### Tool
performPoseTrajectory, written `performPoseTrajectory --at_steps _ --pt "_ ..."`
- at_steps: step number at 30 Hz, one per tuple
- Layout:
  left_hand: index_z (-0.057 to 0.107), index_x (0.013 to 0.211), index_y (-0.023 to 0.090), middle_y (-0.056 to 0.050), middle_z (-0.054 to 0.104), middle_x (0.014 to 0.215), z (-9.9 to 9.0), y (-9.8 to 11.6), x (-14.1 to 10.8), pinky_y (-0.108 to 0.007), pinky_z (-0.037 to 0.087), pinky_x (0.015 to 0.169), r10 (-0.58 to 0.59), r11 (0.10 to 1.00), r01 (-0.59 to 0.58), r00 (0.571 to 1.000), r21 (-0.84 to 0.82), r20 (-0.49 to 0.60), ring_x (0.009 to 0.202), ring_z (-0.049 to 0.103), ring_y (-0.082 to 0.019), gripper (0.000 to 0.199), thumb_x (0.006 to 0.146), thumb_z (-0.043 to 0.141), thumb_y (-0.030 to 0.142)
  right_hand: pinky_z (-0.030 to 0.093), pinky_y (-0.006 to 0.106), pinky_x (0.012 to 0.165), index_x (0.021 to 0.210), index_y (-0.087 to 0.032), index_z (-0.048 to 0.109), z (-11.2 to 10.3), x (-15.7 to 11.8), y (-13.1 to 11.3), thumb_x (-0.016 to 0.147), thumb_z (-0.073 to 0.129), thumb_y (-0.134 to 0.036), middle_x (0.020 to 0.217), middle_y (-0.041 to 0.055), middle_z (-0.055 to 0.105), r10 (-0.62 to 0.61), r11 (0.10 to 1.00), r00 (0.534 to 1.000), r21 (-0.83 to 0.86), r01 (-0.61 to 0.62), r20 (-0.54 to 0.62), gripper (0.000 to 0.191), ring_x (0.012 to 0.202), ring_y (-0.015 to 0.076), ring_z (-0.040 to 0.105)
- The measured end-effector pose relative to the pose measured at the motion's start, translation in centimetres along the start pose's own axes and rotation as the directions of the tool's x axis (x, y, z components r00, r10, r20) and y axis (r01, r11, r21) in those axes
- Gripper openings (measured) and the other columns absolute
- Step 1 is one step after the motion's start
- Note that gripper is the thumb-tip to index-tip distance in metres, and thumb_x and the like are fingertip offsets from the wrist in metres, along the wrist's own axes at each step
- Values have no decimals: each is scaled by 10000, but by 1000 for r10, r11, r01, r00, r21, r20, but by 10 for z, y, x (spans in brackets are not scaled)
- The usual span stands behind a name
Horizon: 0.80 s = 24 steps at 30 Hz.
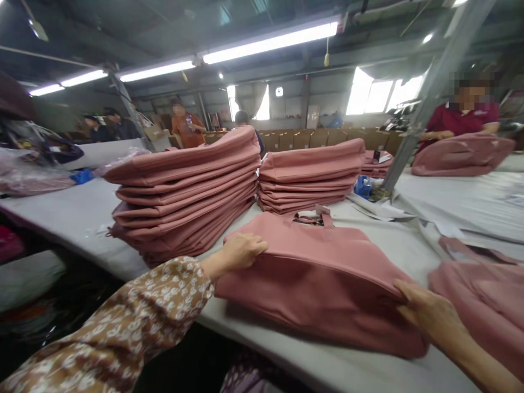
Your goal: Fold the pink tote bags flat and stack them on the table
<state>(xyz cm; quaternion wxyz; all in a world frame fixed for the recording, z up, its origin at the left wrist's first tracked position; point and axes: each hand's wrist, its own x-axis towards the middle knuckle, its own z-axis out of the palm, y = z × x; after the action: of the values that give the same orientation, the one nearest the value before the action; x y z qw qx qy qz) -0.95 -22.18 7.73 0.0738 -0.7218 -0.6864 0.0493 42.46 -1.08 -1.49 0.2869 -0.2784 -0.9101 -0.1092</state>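
A pink handbag point(311, 273) lies tilted on the pale table in front of me, its short handles point(313, 218) at the far side. My left hand point(244, 251) is closed on the bag's left upper edge, fingers curled over the seam. At the right end, my right hand point(426, 308) pinches the same long edge, its thumb and fingers closed on the material. Between the two hands the edge bows in a gentle curve. Part of the bag's underside is in shadow.
A tall stack of folded pink bags point(188, 196) stands beyond my left hand, with a second stack point(311, 174) behind the handbag. Another pink bag point(483, 305) lies at the right. A metal post point(426, 103) rises at the table's far side. A co-worker point(462, 117) handles a similar bag.
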Motion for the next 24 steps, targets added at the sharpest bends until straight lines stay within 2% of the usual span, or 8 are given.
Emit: performPoseTrajectory --at_steps 4,6,9,12,14,18,21,24 --pt "586 895 192 -68 656 929 2 -2 0 -335 462 739 22 999 -22 1000 -25 0 876 623 -237 16 883 577 186 377 341 601 838 -221 533 12 1 -9 823 448 -157 744 53 640 -106 977 994 -188 105 7 108 659 249 602" --pt "577 902 182 -71 655 933 4 8 1 -335 462 752 19 999 -20 1000 -47 -18 879 620 -238 73 878 619 237 378 345 622 841 -218 519 14 2 -16 852 438 -158 741 54 627 -105 972 994 -207 108 26 102 671 253 595" --pt "543 1041 178 -89 625 1065 0 41 13 -363 453 848 59 992 -67 995 -108 -82 994 585 -263 428 804 718 489 369 339 616 834 -217 511 11 5 -21 857 450 -174 744 54 621 -83 976 995 -200 92 50 78 682 256 592" --pt "481 1189 170 -105 590 1107 0 84 33 -408 442 881 122 985 -137 983 -105 -137 1008 559 -292 852 570 839 634 360 333 613 826 -209 525 6 10 -22 816 469 -142 718 47 610 -73 979 995 -187 84 67 88 672 251 585" --pt "491 1171 155 -111 594 1058 8 109 41 -407 453 831 123 989 -133 981 -58 -150 955 568 -285 751 626 854 523 355 330 617 817 -200 540 4 12 -24 796 477 -109 726 51 616 -78 980 994 -176 91 76 112 679 247 584" --pt "564 940 157 -95 625 873 36 130 35 -340 458 664 161 986 -164 979 -12 -127 811 604 -238 44 909 539 139 353 327 638 795 -192 576 -1 3 -28 774 481 -44 712 44 610 -122 977 988 -163 135 90 177 686 234 569" --pt "576 862 173 -76 626 806 49 129 21 -323 448 580 244 970 -245 964 5 -107 746 606 -231 139 915 477 91 371 322 689 876 -185 625 -10 -7 -28 754 463 11 759 40 614 -213 970 969 -88 225 128 282 738 222 568" --pt "579 896 186 -75 626 834 48 125 13 -322 458 578 279 960 -281 953 -5 -115 752 599 -227 138 908 483 87 395 306 705 1021 -201 646 -24 -7 -28 723 490 15 826 35 608 -228 970 947 -35 242 227 400 781 212 571"
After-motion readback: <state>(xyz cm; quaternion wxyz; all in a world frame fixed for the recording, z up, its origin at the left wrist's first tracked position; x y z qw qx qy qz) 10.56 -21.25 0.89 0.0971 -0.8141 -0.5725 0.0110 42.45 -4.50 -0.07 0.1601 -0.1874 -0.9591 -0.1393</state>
